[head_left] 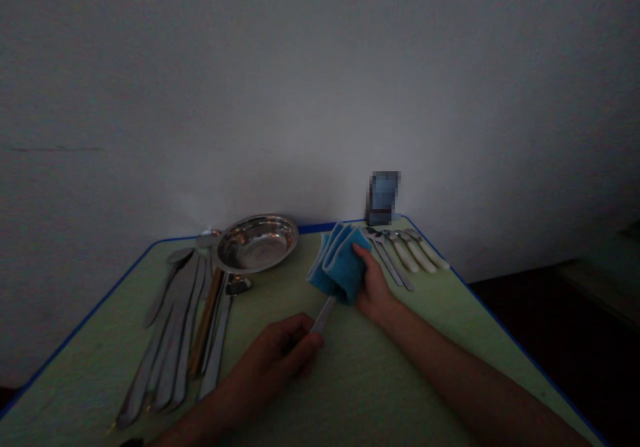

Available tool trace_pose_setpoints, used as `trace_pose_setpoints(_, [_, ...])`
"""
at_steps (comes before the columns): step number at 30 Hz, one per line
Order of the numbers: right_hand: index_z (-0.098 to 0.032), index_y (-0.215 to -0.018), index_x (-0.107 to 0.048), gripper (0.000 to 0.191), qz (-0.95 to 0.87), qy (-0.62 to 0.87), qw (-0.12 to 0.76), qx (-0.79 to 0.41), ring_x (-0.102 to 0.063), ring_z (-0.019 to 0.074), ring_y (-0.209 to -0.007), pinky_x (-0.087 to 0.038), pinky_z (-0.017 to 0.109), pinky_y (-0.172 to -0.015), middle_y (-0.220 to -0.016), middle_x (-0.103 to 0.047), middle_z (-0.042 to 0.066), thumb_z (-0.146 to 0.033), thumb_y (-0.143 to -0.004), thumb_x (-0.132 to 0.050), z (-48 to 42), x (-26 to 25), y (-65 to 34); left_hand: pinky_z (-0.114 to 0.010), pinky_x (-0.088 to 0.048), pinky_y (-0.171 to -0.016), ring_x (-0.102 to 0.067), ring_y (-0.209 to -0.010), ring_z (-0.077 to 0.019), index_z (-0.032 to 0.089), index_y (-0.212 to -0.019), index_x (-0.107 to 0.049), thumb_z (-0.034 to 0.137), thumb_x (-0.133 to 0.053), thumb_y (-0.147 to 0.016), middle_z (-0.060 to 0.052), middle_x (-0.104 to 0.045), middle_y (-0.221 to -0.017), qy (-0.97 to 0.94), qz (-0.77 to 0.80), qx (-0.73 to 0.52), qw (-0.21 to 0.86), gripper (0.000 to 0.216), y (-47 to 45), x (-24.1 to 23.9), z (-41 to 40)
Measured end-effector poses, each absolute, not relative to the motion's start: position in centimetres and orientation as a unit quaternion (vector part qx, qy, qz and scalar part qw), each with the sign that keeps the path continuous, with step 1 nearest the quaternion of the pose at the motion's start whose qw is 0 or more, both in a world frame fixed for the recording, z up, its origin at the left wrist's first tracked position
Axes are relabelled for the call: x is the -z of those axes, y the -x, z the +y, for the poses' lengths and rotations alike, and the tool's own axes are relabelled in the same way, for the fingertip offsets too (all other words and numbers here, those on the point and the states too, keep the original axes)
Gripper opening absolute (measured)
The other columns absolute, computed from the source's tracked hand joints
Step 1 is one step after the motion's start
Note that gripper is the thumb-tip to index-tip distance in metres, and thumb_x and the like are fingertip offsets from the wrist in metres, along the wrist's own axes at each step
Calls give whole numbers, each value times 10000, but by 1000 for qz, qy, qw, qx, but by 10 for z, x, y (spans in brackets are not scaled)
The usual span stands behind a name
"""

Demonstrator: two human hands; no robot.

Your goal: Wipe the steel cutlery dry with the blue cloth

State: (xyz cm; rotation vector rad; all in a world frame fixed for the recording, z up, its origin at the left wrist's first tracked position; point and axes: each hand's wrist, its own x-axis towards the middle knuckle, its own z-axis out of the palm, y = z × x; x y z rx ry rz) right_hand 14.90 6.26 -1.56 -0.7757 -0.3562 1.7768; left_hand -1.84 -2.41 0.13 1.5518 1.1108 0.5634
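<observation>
My left hand (295,347) grips the end of a flat metal cutlery handle (324,314). The upper end of this piece is hidden in a folded blue cloth (345,267), so I cannot tell whether it is a spoon or a fork. Wrapped round the right side of the cloth is my right hand (373,287), its thumb on top. Both hands are above the middle of the table. Just beyond the right hand lie several spoons or forks with cream handles (405,254), beside slim metal-handled pieces (393,264).
A shiny steel bowl (257,264) sits at the back of the green table (360,380), which has a blue edge. Left of it lie several long metal utensils (175,327) and a wooden-looking stick (206,327). A blurred phone-like object (383,200) leans against the wall (320,87).
</observation>
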Motion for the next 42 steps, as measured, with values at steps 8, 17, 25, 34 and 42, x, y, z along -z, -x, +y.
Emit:
trace_pose_setpoints(8, [-197,-986,-612,291,-184,315,578,-730,-625,188,-932,-474,351,-859,-922,-701,36,-358,-744,-604,64,22,-147,-195,-288,-473,-399,-495,-99,187,-655,-488,405,-451,-836,61,-451,-540,-668,458,-234,537,285,17,-3,-23])
trace_pose_setpoints(17, [-200,-1029,-603,390,-163,307,572,-743,-606,193,-979,-466,364,-869,-948,-695,43,-481,-771,-526,65,22,-147,-198,-294,-483,-391,-509,-96,183,-677,-479,405,-426,-860,64,-436,-554,-674,457,-228,533,292,19,-1,-24])
trace_pose_setpoints(25, [-203,-1006,-613,331,-177,322,575,-731,-609,186,-972,-455,361,-892,-952,-695,33,-430,-773,-549,66,24,-147,-200,-310,-516,-413,-554,-99,179,-693,-489,393,-427,-868,55,-449,-600,-667,434,-230,561,283,22,-4,-24])
trace_pose_setpoints(34, [-196,-985,-622,306,-173,329,568,-734,-609,184,-977,-448,360,-906,-940,-699,33,-409,-776,-554,65,21,-147,-207,-326,-549,-422,-584,-101,171,-719,-496,264,-426,-847,58,-445,-623,-672,418,-234,565,172,25,-2,-25])
trace_pose_setpoints(42, [-194,-1008,-614,318,-171,326,567,-737,-602,187,-991,-442,369,-911,-943,-696,34,-407,-784,-542,65,21,-147,-214,-340,-573,-436,-600,-112,178,-691,-483,236,-403,-832,54,-443,-625,-688,429,-230,539,173,24,-4,-24])
